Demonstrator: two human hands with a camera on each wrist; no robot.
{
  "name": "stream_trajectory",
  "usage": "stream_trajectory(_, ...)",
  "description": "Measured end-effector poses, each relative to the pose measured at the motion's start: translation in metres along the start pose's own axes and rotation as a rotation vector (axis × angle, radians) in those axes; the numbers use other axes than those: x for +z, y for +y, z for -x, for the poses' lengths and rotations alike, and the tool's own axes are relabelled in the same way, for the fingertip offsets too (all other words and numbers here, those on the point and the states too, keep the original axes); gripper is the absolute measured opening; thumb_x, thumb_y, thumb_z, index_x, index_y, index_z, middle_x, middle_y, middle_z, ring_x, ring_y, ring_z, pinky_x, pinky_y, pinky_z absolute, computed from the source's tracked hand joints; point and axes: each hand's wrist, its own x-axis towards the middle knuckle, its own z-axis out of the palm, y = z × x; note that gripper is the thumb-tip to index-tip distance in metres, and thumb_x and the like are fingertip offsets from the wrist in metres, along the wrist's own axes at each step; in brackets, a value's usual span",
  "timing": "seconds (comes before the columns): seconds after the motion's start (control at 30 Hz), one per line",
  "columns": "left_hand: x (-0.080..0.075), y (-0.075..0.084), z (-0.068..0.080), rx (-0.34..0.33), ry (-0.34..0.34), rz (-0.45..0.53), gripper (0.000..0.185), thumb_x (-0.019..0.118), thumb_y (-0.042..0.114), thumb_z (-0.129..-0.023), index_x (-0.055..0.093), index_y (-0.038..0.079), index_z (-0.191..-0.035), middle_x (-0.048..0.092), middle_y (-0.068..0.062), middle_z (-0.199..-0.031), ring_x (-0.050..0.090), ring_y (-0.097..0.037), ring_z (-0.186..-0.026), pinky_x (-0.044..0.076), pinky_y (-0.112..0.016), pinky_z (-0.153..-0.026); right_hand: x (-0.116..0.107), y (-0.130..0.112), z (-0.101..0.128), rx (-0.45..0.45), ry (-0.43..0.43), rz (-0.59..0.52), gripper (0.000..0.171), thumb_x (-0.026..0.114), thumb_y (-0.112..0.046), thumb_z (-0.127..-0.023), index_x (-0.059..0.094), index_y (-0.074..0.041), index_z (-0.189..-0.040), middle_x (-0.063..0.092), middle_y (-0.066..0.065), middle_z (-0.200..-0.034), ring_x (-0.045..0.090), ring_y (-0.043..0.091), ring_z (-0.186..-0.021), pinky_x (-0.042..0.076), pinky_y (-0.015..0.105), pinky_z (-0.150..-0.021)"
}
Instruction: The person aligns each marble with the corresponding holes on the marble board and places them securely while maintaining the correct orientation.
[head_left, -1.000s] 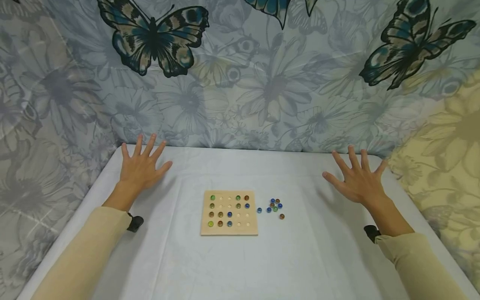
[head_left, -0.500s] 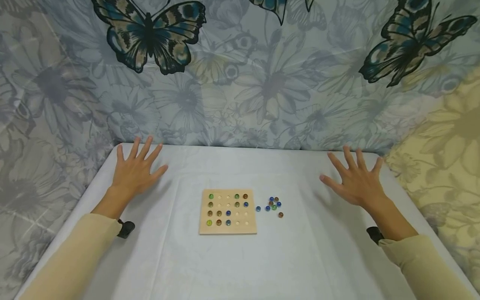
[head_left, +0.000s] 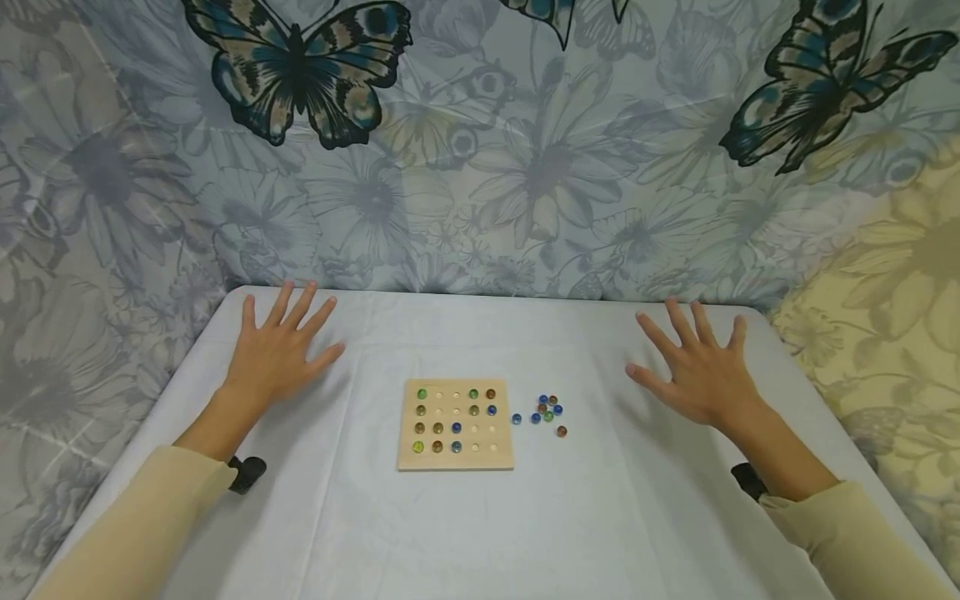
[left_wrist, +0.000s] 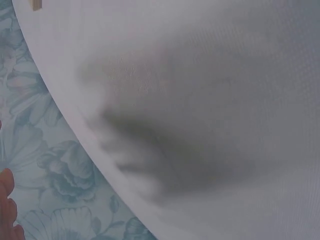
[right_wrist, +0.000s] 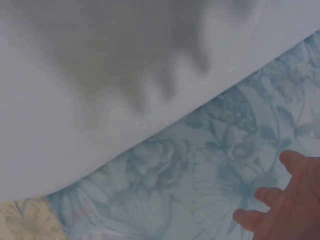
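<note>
My left hand (head_left: 272, 360) is spread over the far left part of the white table, palm down, holding nothing. Over the far right part my right hand (head_left: 699, 371) is spread the same way, its fingers apart and also holding nothing. Between them, nearer the front, lies a light wooden board (head_left: 483, 461) with rows of small round hollows. Green, brown and blue glass marbles fill some hollows; others are bare, mostly at the lower right and upper middle. Just right of the board sits a loose cluster of marbles (head_left: 548, 416), with a brown marble (head_left: 562, 432) a little apart from it.
A white cloth covers the table (head_left: 420, 533). Behind it rises a fabric backdrop (head_left: 487, 167) with flowers and butterflies, meeting the table's far edge. Yellowish fabric (head_left: 892, 275) hangs at the right side. Each wrist wears a small black device, such as the left one (head_left: 247, 474).
My right hand has drifted left and slightly towards me. My left hand went a little left, then back right and slightly nearer. The board and marbles stay put.
</note>
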Motion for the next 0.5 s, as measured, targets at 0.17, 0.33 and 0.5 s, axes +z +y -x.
stream_trajectory(0.17, 0.001, 0.009, 0.003, 0.04, 0.06, 0.021, 0.071, 0.052, 0.054, -0.097, 0.036, 0.017, -0.156, 0.023, -0.012, -0.163, 0.017, -0.037, -0.15, 0.009, -0.074, -0.11, 0.001, -0.007, 0.001, -0.045, 0.034, 0.015, 0.081, 0.048, -0.066, -0.094, 0.026, -0.023, -0.159, 0.015, 0.021, -0.164, 0.016, 0.05, -0.146, -0.003, 0.081, -0.103)
stream_trajectory(0.33, 0.002, 0.018, 0.007, 0.066, 0.068, 0.039, 0.072, 0.051, 0.057, -0.097, 0.037, 0.018, -0.156, 0.023, -0.01, -0.164, 0.017, -0.036, -0.15, 0.01, -0.072, -0.111, 0.003, -0.013, 0.005, -0.095, 0.075, 0.025, 0.079, 0.051, -0.064, -0.094, 0.03, -0.023, -0.158, 0.024, 0.021, -0.161, 0.025, 0.047, -0.143, 0.003, 0.079, -0.104)
stream_trajectory(0.5, 0.002, 0.029, 0.013, 0.103, 0.055, 0.043, 0.074, 0.052, 0.059, -0.095, 0.038, 0.018, -0.155, 0.024, -0.01, -0.164, 0.018, -0.035, -0.15, 0.011, -0.07, -0.112, 0.008, -0.021, 0.008, -0.186, 0.122, 0.031, 0.076, 0.055, -0.06, -0.094, 0.034, -0.023, -0.157, 0.034, 0.018, -0.158, 0.034, 0.044, -0.14, 0.011, 0.076, -0.106)
